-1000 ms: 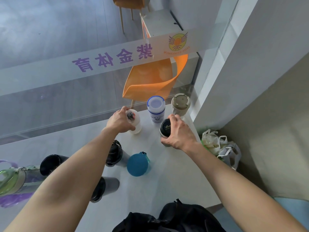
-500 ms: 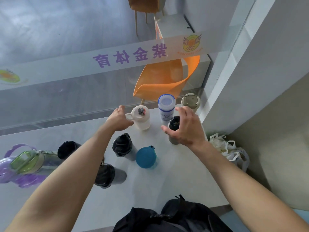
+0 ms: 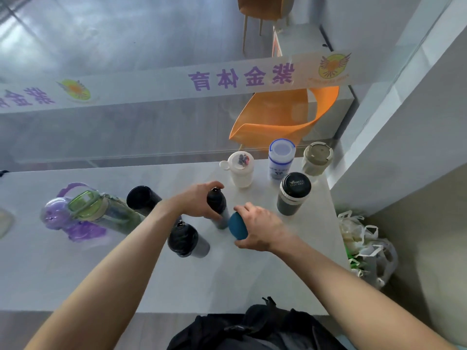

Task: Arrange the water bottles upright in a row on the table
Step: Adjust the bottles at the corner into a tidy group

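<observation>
The left hand (image 3: 195, 199) is wrapping its fingers around a black-capped bottle (image 3: 216, 204) near the middle of the white table (image 3: 75, 274); the bottle is standing upright. The right hand (image 3: 260, 229) is clasping a teal-lidded bottle (image 3: 237, 226) just beside it, at 4 o'clock from the black-capped one, with the thumb below the lid and the fingers over its top.

At 12 to 1 o'clock from the hands, four bottles are standing upright toward the table's far right corner: a white bottle with a loop handle (image 3: 240, 170), a white bottle with a blue-rimmed cap (image 3: 281, 157), a beige tumbler (image 3: 317, 159), and nearer, a dark flask with a printed black lid (image 3: 294, 193).

At 7 o'clock from the left hand, a black shaker bottle (image 3: 185, 241) is standing near the forearm. At 9 o'clock, another black bottle (image 3: 142, 199) is standing, and beyond it a green-lidded bottle (image 3: 101, 210) and a purple bottle (image 3: 60, 218) are touching each other.

A black bag (image 3: 252, 329) is sitting at the table's near edge.
</observation>
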`<state>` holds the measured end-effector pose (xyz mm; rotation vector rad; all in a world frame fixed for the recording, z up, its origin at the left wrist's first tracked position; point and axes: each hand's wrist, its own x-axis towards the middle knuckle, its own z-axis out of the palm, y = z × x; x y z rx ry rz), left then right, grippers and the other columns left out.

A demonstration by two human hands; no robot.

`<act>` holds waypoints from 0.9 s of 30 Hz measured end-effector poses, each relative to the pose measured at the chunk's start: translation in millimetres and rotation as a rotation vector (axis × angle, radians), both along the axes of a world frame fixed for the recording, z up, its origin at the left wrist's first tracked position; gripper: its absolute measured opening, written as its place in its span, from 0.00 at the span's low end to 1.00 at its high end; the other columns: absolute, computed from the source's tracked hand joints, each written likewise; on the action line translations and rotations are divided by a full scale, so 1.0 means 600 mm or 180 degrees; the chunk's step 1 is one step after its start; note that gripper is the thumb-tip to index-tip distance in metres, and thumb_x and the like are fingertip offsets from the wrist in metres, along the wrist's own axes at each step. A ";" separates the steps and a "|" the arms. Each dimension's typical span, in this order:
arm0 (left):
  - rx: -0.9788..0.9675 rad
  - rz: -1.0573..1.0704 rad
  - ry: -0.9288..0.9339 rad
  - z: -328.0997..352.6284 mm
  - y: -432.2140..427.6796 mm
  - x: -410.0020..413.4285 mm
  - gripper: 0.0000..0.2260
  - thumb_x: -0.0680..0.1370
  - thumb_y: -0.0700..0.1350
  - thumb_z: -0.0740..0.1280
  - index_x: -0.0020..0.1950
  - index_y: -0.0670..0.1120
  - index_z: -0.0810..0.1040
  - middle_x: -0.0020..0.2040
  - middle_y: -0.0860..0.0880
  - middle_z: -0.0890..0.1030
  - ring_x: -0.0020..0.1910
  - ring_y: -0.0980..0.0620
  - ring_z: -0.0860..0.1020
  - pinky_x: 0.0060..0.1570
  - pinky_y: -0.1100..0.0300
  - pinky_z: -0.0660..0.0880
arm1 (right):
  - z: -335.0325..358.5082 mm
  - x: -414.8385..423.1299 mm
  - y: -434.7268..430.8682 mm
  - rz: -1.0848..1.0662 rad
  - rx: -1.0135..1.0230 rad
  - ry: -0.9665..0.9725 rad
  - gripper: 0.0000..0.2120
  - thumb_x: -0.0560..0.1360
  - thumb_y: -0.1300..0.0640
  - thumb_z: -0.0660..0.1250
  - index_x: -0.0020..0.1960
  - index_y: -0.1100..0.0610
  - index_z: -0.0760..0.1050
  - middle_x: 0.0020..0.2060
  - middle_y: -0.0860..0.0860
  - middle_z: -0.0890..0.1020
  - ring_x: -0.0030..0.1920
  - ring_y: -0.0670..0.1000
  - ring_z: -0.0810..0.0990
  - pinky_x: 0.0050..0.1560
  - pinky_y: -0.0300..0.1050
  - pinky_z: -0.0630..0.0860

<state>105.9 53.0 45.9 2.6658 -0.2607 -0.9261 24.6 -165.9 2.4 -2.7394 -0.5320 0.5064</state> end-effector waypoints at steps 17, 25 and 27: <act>0.0059 0.0236 -0.0942 0.025 0.107 0.135 0.37 0.68 0.52 0.83 0.72 0.46 0.71 0.59 0.46 0.79 0.55 0.45 0.75 0.49 0.51 0.74 | 0.011 0.060 0.084 -0.1125 0.0558 -0.0211 0.43 0.67 0.37 0.82 0.74 0.54 0.71 0.60 0.52 0.72 0.54 0.59 0.81 0.57 0.54 0.80; -0.0005 0.0099 -0.0884 -0.001 0.157 0.200 0.36 0.70 0.53 0.80 0.74 0.47 0.72 0.62 0.44 0.81 0.57 0.43 0.77 0.50 0.51 0.76 | 0.000 0.079 0.142 -0.1465 0.0446 -0.0204 0.41 0.69 0.40 0.81 0.75 0.54 0.69 0.62 0.52 0.70 0.58 0.59 0.80 0.58 0.55 0.79; -0.0168 0.0169 -0.0923 -0.001 0.165 0.204 0.38 0.71 0.55 0.80 0.77 0.50 0.69 0.63 0.44 0.80 0.55 0.43 0.78 0.50 0.50 0.78 | -0.001 0.082 0.153 -0.1463 0.0417 -0.0172 0.41 0.69 0.40 0.80 0.75 0.53 0.69 0.62 0.52 0.70 0.60 0.59 0.79 0.59 0.54 0.79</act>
